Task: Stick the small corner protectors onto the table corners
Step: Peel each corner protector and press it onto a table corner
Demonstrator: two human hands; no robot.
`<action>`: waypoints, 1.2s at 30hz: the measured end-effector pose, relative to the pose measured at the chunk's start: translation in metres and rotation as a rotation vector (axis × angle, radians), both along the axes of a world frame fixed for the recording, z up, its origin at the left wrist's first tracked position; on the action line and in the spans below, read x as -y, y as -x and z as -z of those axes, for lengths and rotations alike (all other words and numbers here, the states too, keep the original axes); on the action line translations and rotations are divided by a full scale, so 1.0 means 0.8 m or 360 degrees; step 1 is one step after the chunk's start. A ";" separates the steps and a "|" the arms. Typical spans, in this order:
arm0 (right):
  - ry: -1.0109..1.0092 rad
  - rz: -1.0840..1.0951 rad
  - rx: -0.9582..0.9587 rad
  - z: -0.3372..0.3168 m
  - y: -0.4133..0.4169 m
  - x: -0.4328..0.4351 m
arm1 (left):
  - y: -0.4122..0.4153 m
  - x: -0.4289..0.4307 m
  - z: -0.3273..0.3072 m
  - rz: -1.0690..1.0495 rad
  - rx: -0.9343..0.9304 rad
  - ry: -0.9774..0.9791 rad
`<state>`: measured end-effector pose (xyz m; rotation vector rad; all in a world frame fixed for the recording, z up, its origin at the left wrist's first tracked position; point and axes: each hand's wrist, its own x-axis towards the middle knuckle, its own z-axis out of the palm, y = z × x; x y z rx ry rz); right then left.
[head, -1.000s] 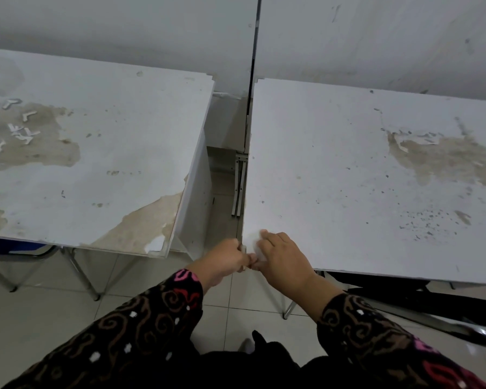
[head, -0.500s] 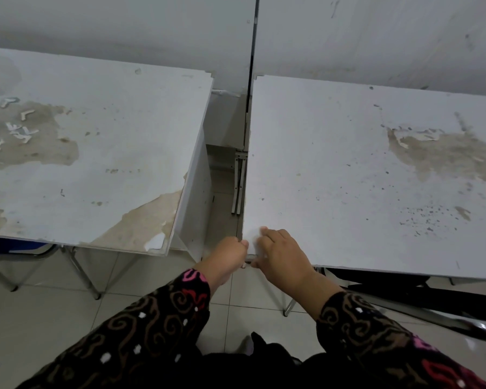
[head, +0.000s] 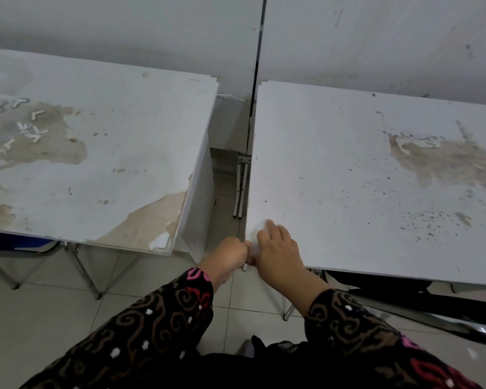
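Both hands meet at the near-left corner of the right white table (head: 348,178). My left hand (head: 230,255) is curled against the corner's side edge and pinches a small pale corner protector (head: 245,267). Only a sliver of the protector shows below the knuckles. My right hand (head: 278,251) lies flat on the tabletop at that corner, fingers straight and pressing down. The corner itself is hidden under the hands. Several spare white protectors (head: 31,131) lie scattered on the stained far-left part of the left table (head: 118,153).
A narrow gap with tiled floor (head: 222,220) separates the two tables. The left table's near-right corner (head: 160,241) has peeled, chipped laminate. Metal table legs (head: 82,270) stand below, and a dark chair frame (head: 418,307) sits under the right table. A wall runs behind both tables.
Both hands stay at the same corner. My right hand's fingers have shifted slightly farther onto the tabletop, and my left hand remains curled against the edge.
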<state>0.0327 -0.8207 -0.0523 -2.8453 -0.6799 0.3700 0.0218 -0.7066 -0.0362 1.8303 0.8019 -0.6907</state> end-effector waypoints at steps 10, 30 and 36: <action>0.0103 -0.0203 -0.0146 -0.007 -0.016 0.023 | 0.016 -0.008 -0.001 0.0035 0.0093 0.0285; 0.0058 -0.0252 -0.0204 -0.008 -0.020 0.034 | 0.008 0.011 0.005 -0.0055 0.0028 0.0096; 0.0045 -0.0233 -0.0246 -0.012 -0.021 0.035 | 0.007 -0.002 -0.002 0.0022 0.0052 0.0188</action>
